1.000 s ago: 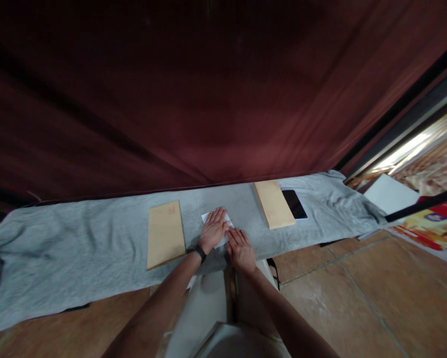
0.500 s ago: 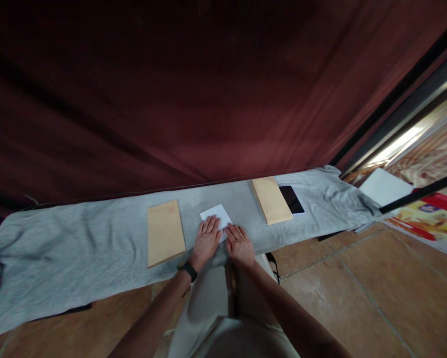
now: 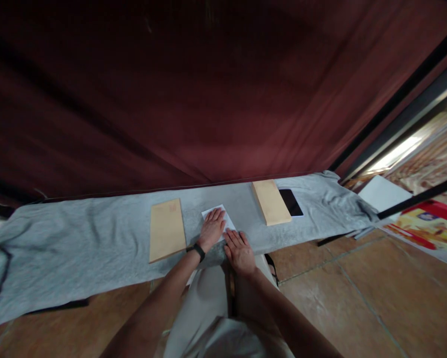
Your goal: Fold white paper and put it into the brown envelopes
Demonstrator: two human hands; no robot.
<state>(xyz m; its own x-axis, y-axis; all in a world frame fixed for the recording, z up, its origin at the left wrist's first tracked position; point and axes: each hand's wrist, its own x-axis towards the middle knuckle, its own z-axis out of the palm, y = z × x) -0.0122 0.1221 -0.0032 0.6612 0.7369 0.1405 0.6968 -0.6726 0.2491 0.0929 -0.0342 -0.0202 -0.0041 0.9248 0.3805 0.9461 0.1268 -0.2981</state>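
Note:
A small sheet of white paper [image 3: 229,223] lies on the grey cloth in front of me, partly hidden under my hands. My left hand [image 3: 212,228] rests flat on its left part, fingers stretched forward, with a dark watch on the wrist. On the near right edge of the paper lies my right hand [image 3: 240,252], palm down and fingers extended. To the left is a stack of brown envelopes [image 3: 167,231] with a faint reddish mark near its top corner. A thicker brown stack [image 3: 271,202] lies to the right.
Beside the right-hand stack sits a dark-screened phone or tablet [image 3: 291,202], partly covered by it. The grey cloth [image 3: 92,248] covers a long narrow surface. Behind it hangs a dark red curtain [image 3: 216,109]. A black metal frame [image 3: 398,112] and a colourful printed box [image 3: 432,226] are at right.
My left hand has slid a little to the right and forward over the paper, covering more of its middle. My right hand has shifted slightly nearer to me. The view has tilted slightly.

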